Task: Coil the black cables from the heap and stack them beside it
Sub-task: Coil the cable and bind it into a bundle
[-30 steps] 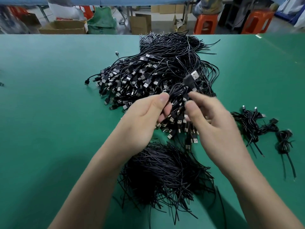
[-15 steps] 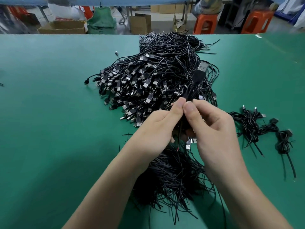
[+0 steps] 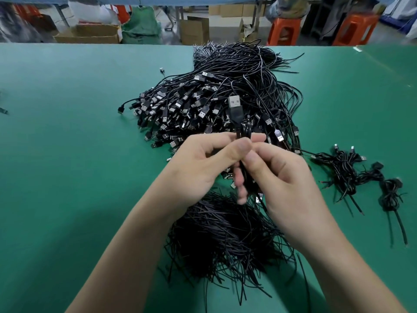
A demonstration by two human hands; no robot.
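I observe both hands held over the heap (image 3: 203, 105) of black cables on the green table (image 3: 67, 154). The left hand (image 3: 198, 163) pinches a folded cable (image 3: 244, 132) between thumb and forefinger. The right hand (image 3: 284, 177) grips the same cable just below, fingers curled round it. Its plug (image 3: 234, 105) stands upright above the fingertips. The coiled cables (image 3: 345, 170) lie on the table to the right of the heap.

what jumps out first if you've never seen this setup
The big heap of black USB cables sprawling down the middle of the green table. In front of it, the left hand and right hand pinch one bunched USB cable, its plug sticking up. To the right lie a few coiled cables.
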